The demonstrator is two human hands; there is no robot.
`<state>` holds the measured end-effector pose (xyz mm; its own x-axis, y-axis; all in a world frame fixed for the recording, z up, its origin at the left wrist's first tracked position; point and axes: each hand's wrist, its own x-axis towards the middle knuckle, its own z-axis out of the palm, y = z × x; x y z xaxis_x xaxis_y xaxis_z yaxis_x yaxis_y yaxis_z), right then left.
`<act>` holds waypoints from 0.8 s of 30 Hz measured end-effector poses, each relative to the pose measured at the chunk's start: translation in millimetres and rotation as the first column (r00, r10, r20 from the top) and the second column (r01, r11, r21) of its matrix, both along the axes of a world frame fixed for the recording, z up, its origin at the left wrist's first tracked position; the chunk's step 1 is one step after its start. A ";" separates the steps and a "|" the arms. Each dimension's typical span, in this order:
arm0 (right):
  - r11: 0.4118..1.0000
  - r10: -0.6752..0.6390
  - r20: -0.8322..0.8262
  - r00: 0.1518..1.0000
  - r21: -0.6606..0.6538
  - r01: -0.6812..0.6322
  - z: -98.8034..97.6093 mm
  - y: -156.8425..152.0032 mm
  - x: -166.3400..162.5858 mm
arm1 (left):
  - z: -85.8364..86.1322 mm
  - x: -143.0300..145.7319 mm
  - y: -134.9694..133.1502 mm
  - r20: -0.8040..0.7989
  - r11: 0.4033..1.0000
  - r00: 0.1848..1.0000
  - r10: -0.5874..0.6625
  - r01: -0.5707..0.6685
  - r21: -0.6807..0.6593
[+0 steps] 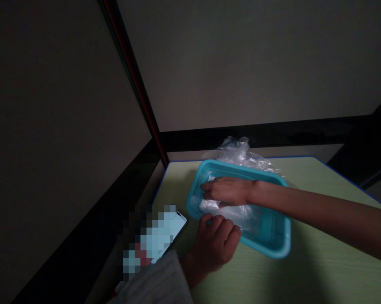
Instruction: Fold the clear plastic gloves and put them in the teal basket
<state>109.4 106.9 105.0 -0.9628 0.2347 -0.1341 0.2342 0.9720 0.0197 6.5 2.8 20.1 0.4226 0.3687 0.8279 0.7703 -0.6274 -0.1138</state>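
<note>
A turquoise plastic basin (274,249) sits tilted across the table, with a crumpled clear plastic bag (238,215) inside it. My right hand (230,191) reaches into the basin from the right, palm down. Its fingers curl over the whitish bunched end of the bag at the basin's left side; the palm side is hidden. At the near rim, my left hand (217,240) is closed with its fingers hooked over the edge, gripping the basin. Its thumb is mostly hidden.
Behind the basin lies another crumpled clear plastic bag (238,152). A phone (178,219), partly pixelated, lies left of my left hand. The pale green table (320,181) has a blue edge and stands in a corner against walls.
</note>
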 end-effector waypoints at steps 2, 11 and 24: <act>1.000 0.028 -0.011 1.000 -0.013 -0.028 -2.1 1.3 -0.6 | 0.2 -0.1 -0.4 -0.003 1.000 1.000 0.001 -0.001 -0.005; 0.997 0.081 0.007 0.997 -0.019 -0.081 -12.5 8.2 -1.5 | -1.3 -0.9 0.5 -0.023 1.000 1.000 0.002 -0.002 -0.005; 0.998 0.011 0.208 0.978 -0.063 0.002 1.1 8.0 -2.1 | -1.0 -1.1 0.2 -0.014 1.000 1.000 -0.006 0.006 -0.007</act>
